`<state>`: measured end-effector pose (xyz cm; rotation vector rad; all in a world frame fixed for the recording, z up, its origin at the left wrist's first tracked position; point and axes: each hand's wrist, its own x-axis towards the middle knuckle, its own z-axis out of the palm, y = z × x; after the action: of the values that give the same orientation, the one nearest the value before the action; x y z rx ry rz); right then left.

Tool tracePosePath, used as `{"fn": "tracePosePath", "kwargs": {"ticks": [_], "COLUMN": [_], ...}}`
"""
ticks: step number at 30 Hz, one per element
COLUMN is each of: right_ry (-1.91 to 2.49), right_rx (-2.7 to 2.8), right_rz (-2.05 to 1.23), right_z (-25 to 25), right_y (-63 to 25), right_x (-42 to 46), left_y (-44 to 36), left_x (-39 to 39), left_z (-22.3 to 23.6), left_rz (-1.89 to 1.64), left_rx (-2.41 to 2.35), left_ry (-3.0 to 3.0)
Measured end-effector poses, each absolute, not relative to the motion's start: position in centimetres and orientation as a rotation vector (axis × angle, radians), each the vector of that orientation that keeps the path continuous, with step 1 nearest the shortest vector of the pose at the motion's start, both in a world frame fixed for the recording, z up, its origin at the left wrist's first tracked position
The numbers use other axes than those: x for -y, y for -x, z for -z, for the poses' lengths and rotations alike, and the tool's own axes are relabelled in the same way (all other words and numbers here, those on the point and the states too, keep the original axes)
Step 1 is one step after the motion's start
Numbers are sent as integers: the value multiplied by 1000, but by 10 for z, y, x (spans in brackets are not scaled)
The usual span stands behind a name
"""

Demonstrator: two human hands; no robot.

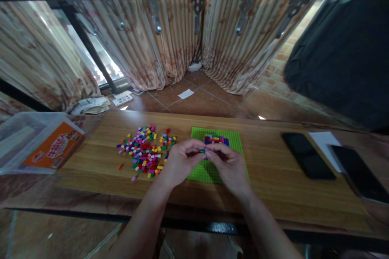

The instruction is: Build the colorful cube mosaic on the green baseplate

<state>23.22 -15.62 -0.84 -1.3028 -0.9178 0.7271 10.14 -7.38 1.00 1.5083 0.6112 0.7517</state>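
Note:
Both hands meet over a bright green studded baseplate [197, 174]. Between the fingertips of my left hand [184, 160] is a small green brick [202, 151], pinched tight. My right hand [229, 166] pinches a small purple brick [207, 149] right against it; whether the two are joined I cannot tell. Just beyond the fingers, a low build of blue, red and mixed-colour bricks [216, 139] sits on the baseplate, its near side partly hidden by my hands. Left of my left hand lies a loose pile of small coloured bricks [144, 149].
At the table's left end stands a clear plastic box [33, 121] with an orange label. To the right lie a black phone [307, 156], a white paper [323, 141] and a second dark phone [360, 172]. Curtains [170, 44] hang behind the wooden table [264, 194].

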Motion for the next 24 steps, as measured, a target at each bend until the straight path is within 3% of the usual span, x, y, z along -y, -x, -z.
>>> {"fn": "tracePosePath", "kwargs": {"ticks": [10,18,24], "right_ry": [1276,1358,1596], "right_rx": [955,712,621], "right_rz": [-825,-693,-726], "right_z": [-4,-3,5], "right_y": [-239,-301,-314], "right_x": [161,175,179], "left_y": [-97,-62,-45], "left_x": [70,35,26], "left_z": [-12,-14,-18], "left_rz": [-675,-552,-237], "left_rx": [-640,-957,-1230], "left_ry": [-1325,-1948,-2358]}}
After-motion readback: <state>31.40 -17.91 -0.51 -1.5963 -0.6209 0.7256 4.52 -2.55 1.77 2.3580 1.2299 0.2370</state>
